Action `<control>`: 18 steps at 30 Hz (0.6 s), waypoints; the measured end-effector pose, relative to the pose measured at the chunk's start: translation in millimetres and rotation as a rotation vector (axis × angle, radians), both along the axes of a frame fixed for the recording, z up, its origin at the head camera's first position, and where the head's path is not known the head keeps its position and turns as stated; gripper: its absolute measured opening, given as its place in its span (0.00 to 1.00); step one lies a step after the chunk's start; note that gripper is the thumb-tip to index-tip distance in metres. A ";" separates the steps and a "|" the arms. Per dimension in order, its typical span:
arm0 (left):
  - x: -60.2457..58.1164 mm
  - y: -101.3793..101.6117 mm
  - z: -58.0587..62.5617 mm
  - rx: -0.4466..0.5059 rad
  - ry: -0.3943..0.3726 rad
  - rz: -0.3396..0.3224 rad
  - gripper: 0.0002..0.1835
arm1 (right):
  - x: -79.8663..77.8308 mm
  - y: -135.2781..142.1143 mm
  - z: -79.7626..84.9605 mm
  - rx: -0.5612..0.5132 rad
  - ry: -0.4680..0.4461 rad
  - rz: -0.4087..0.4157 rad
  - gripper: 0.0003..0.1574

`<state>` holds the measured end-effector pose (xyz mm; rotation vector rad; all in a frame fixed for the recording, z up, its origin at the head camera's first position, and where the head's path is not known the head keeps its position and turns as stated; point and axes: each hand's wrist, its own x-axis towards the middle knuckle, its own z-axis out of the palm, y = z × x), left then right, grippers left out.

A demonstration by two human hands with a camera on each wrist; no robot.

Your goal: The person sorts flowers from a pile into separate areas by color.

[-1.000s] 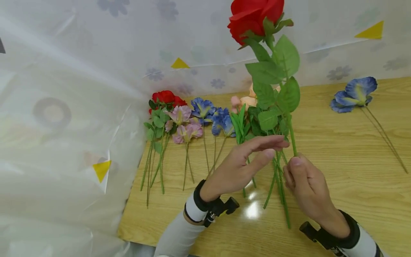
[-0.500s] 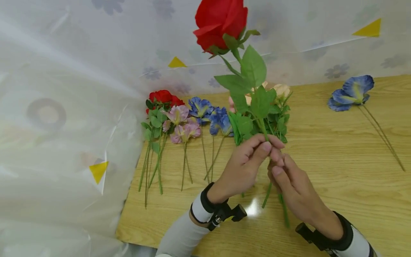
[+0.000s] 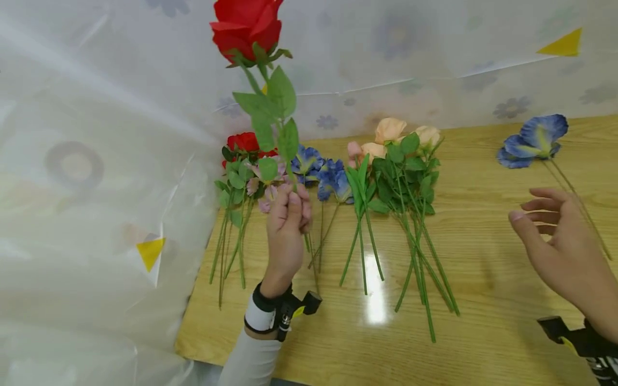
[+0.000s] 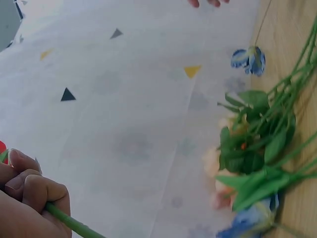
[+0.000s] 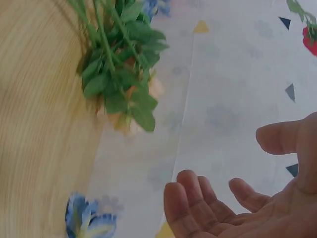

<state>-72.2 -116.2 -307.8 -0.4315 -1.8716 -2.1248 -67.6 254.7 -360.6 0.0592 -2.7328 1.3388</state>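
Note:
My left hand [image 3: 287, 228] grips the green stem of a red rose [image 3: 248, 32], holding it upright above the flowers at the left of the table. In the left wrist view the curled fingers [image 4: 47, 193] wrap the stem [image 4: 74, 225]. Over at the right, my right hand [image 3: 565, 246] is off the table with fingers loosely bent and nothing in them. It is nearest to a single blue flower [image 3: 536, 140] lying there. The right wrist view shows the spread palm [image 5: 257, 218] with its thumb apart.
Red roses [image 3: 243, 142], pinkish flowers partly hidden, blue flowers [image 3: 333, 182], pink tulips [image 3: 354, 153] and peach roses [image 3: 390, 130] lie in a row on the wooden table [image 3: 492, 300]. A patterned plastic sheet [image 3: 362, 64] hangs along the back and left.
The red rose passed from my right hand to my left, which carried it leftward. My right hand let go and moved right, towards the single blue flower.

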 end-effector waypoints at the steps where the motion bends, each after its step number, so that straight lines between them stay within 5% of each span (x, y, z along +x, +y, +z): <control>1: 0.5 -8.9 -2.2 -0.008 -0.007 0.028 0.13 | -1.8 9.8 -5.9 0.016 -0.003 -0.036 0.36; 10: 8.2 -87.2 -42.7 -0.076 -0.195 0.361 0.14 | -7.2 59.0 -36.5 0.137 -0.023 -0.157 0.40; 18: 11.3 -133.1 -85.6 -0.329 -0.410 0.555 0.16 | -27.3 148.0 -139.4 0.187 -0.086 -0.168 0.39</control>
